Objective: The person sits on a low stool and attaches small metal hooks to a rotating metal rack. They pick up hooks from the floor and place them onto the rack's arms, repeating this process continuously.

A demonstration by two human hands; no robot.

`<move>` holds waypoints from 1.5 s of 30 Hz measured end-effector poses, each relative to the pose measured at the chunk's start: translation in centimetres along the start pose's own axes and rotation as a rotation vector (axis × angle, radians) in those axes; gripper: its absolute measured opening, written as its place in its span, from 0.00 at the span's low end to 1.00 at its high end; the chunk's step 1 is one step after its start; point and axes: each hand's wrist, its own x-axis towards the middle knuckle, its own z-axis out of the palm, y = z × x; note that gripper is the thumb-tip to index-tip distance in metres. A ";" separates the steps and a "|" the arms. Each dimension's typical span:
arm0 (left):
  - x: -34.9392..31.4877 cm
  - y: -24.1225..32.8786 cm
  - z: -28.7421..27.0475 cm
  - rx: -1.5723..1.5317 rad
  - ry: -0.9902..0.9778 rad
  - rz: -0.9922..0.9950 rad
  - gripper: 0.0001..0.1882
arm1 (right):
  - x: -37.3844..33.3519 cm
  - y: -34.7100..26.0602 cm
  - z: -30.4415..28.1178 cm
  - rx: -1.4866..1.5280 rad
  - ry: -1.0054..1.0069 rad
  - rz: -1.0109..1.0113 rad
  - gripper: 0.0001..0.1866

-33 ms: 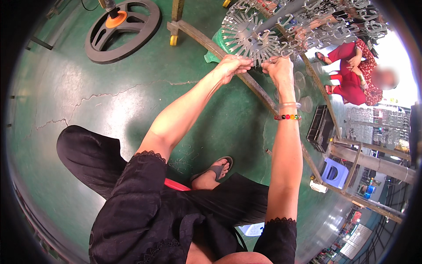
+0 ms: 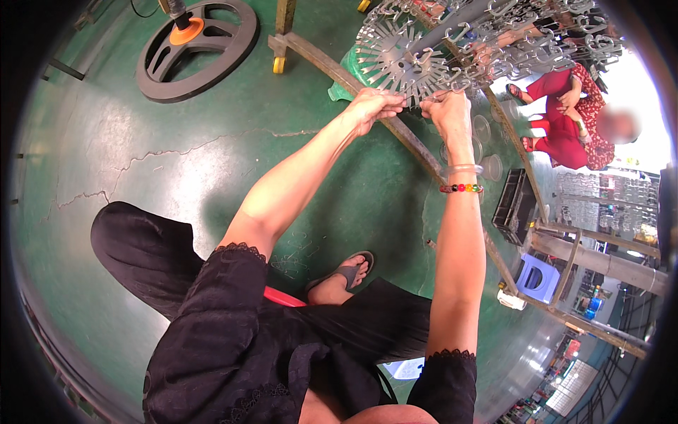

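A grey metal disc (image 2: 385, 53) with slots and tongues radiating round its rim sits on the end of a grey pole (image 2: 452, 30). At the disc's near edge, my left hand (image 2: 371, 109) pinches with thumb and fingertips together, just left of the lowest tongues. My right hand (image 2: 450, 114) is closed against the same edge, a little to the right, its thumb pressed to its bent fingers. Whatever lies between the fingertips of either hand is too small to make out. Many bent metal hooks (image 2: 530, 48) hang along the pole to the right, beyond my right hand.
A metal floor frame (image 2: 332, 67) runs diagonally under my hands. At the upper left stands a dark spoked wheel (image 2: 245, 46). To the right a person in red (image 2: 592, 145) crouches, with a black crate (image 2: 512, 201) and a purple stool (image 2: 538, 278) nearer.
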 end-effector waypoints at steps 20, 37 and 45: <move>-1.0 0.1 -1.0 -0.142 0.010 0.036 0.11 | 0.5 -0.4 2.0 0.016 0.014 0.016 0.08; -2.8 1.6 -2.5 -0.281 -0.140 0.088 0.16 | -9.0 -1.9 2.1 0.710 0.246 0.225 0.16; -3.8 2.1 -3.1 -0.302 -0.208 0.170 0.26 | -8.7 -5.0 1.1 0.741 0.290 0.163 0.21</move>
